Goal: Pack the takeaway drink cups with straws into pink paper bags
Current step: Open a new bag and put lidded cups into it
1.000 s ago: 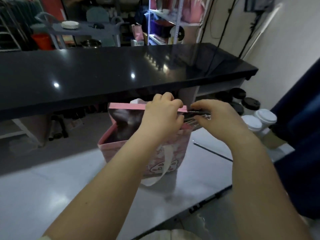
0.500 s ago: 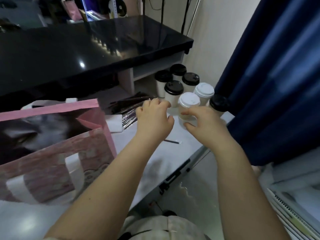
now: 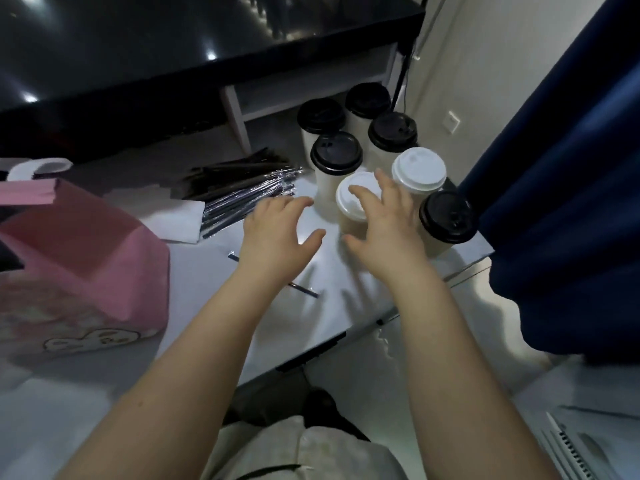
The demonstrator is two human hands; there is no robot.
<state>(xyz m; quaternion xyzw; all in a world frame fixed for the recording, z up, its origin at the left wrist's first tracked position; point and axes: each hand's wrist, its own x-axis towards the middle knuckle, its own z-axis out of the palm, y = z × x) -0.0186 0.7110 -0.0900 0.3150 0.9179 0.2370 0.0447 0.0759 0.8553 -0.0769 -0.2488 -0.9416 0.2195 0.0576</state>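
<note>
Several takeaway cups stand at the table's right end, some with black lids (image 3: 336,152) and two with white lids. My right hand (image 3: 382,226) hovers open over the nearer white-lidded cup (image 3: 351,197), fingers spread around it, not closed. My left hand (image 3: 278,231) is open just left of that cup, holding nothing. A pile of wrapped straws (image 3: 244,188) lies behind my left hand. One loose straw (image 3: 304,290) lies on the table under my left wrist. The pink paper bag (image 3: 86,258) stands open at the left.
A white table (image 3: 194,341) bears everything; its right edge runs close to the cups. A dark blue curtain (image 3: 561,168) hangs right of the cups. A black counter (image 3: 173,46) overhangs behind. White napkins (image 3: 176,220) lie between the bag and the straws.
Both hands left the bag's rim and the straws, and swung right to the cups. The view turned right and down; the hands now spread open around the white-lidded cup.
</note>
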